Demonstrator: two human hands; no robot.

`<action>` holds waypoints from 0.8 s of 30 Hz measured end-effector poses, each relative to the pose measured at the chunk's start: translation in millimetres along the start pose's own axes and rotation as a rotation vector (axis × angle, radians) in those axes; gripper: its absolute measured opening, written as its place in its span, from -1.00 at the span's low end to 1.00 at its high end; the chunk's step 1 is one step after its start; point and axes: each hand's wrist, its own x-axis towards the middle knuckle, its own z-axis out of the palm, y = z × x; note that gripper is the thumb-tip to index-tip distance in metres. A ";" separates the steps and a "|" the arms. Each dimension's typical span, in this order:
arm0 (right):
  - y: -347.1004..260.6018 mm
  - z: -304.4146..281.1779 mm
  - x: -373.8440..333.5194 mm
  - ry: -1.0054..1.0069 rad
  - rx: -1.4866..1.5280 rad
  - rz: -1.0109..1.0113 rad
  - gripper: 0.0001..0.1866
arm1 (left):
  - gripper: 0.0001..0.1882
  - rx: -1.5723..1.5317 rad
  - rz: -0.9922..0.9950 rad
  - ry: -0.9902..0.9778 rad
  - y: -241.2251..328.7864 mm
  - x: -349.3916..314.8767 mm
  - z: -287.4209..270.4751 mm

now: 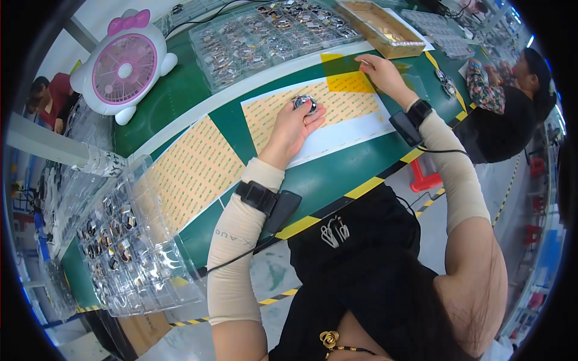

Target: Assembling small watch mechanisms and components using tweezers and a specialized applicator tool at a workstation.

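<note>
My left hand (pixel 291 131) is closed round a small, shiny round metal part (pixel 306 103), with the thumb on its edge. It hovers over or rests on a sheet of tan backing paper with green print (pixel 355 107); I cannot tell which. Farther right, my right hand (pixel 385 73) has thumb and fingers pinched together above the edge of a translucent yellow film (pixel 344 82). What sits in that pinch, if anything, is too small to make out. A second printed tan sheet (pixel 195 171) lies to the left on the green table (pixel 313 186).
Clear compartment trays of round metal parts stand at the far side (pixel 208 69) and left (pixel 171 265). A cardboard box (pixel 415 49) is at the back right. A pink-and-white fan (pixel 125 71) stands back left. Loose parts (pixel 447 84) lie right; a co-worker (pixel 509 114) sits beyond.
</note>
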 end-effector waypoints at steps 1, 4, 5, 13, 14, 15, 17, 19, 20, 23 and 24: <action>-5.0 1.9 8.0 -0.060 0.075 0.050 -0.82 | -0.81 -0.003 0.003 0.003 0.0 -1.5 0.8; -1.9 7.2 18.1 -0.135 0.146 0.066 -0.83 | -0.79 0.004 -0.023 -0.015 4.9 -4.2 3.4; 1.0 10.5 19.0 -0.147 0.140 0.035 -0.83 | -0.79 0.002 -0.023 -0.011 6.1 -4.6 4.8; 37.8 27.4 38.0 0.069 0.049 0.002 -0.78 | -0.73 0.081 -0.070 0.054 12.6 -10.2 11.0; 45.4 26.8 43.0 0.109 0.038 0.009 -0.77 | -0.74 0.090 -0.065 0.049 14.4 -10.4 11.5; 50.6 22.7 47.2 0.095 0.043 0.013 -0.77 | -0.74 0.095 -0.064 0.046 13.9 -9.9 11.7; 52.2 3.8 58.2 -0.082 0.019 -0.004 -0.75 | -0.74 0.098 -0.075 0.050 10.3 -8.4 13.1; 51.9 -1.4 57.6 -0.171 0.028 -0.006 -0.74 | -0.75 0.109 -0.066 0.053 9.4 -10.2 13.7; 51.5 -1.7 56.3 -0.070 0.053 -0.021 -0.77 | -0.76 0.112 -0.056 0.052 10.7 -8.5 13.7; 40.3 -10.2 44.4 0.121 0.119 -0.047 -0.78 | -0.75 0.119 -0.120 0.032 16.8 -10.8 8.1; 25.7 -21.0 38.7 0.054 0.474 0.054 -0.71 | -0.75 0.117 -0.144 0.031 18.2 -14.4 7.0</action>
